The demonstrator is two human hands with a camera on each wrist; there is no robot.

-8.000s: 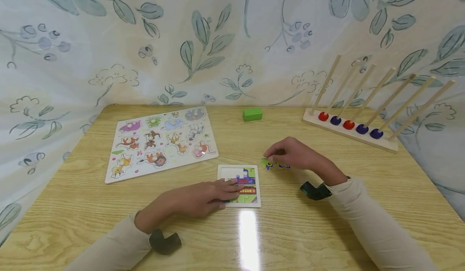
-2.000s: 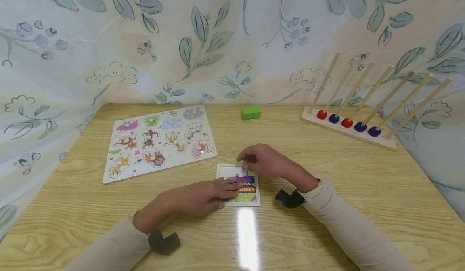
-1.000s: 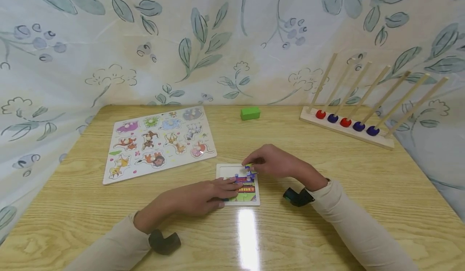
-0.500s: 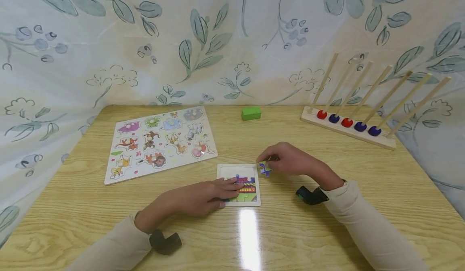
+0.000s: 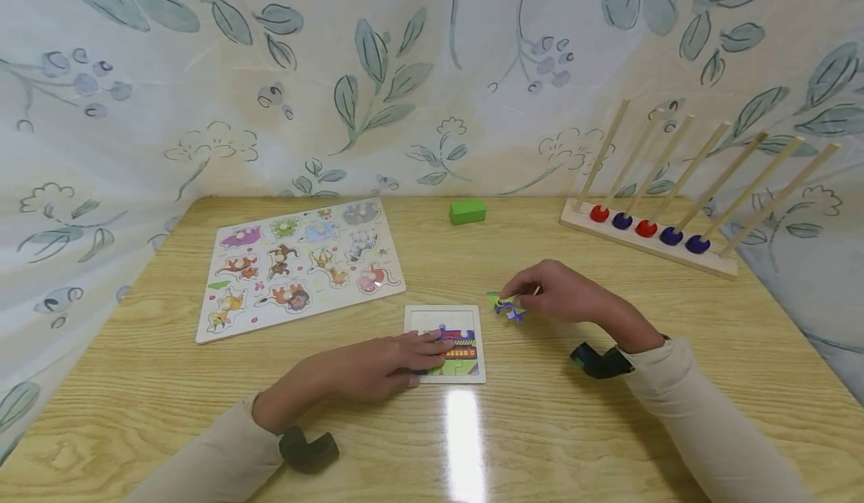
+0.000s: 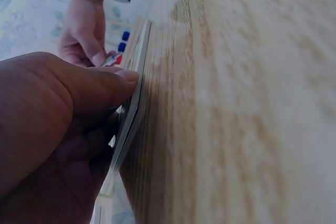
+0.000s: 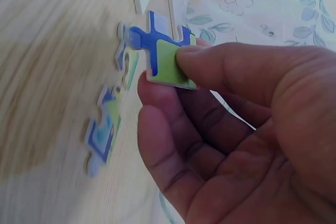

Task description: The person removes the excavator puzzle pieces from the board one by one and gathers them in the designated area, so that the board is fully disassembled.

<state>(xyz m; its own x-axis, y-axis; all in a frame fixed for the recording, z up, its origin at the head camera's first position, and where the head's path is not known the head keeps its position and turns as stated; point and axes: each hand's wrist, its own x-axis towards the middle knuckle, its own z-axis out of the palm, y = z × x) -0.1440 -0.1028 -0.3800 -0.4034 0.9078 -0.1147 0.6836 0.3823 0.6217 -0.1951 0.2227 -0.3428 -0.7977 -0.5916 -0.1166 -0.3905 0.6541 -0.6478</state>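
Observation:
My left hand [image 5: 388, 364] lies with its fingers extended over a small white-framed puzzle tray [image 5: 480, 353], thumb at the near edge. Fitted pieces with red, blue and green printing fill the tray's lower part, and bare board shows along its top. To the right of the tray, my right hand [image 5: 563, 293] pinches a blue-and-green jigsaw piece [image 7: 169, 60] between thumb and fingers, just above the table. Beside and below it in the right wrist view lie loose jigsaw pieces [image 7: 107, 124]. My left hand hides part of the tray's left side.
At the left lies a larger animal knob puzzle board [image 5: 304, 263]. A green block [image 5: 468, 211] sits at the back, before the floral curtain [image 5: 432, 76]. A wooden peg stand [image 5: 655, 241] with red and blue beads stands at the back right.
The piece at the tray's upper right corner has been lifted out, and my right hand has carried it right to the loose pieces. My left hand has stayed on the tray.

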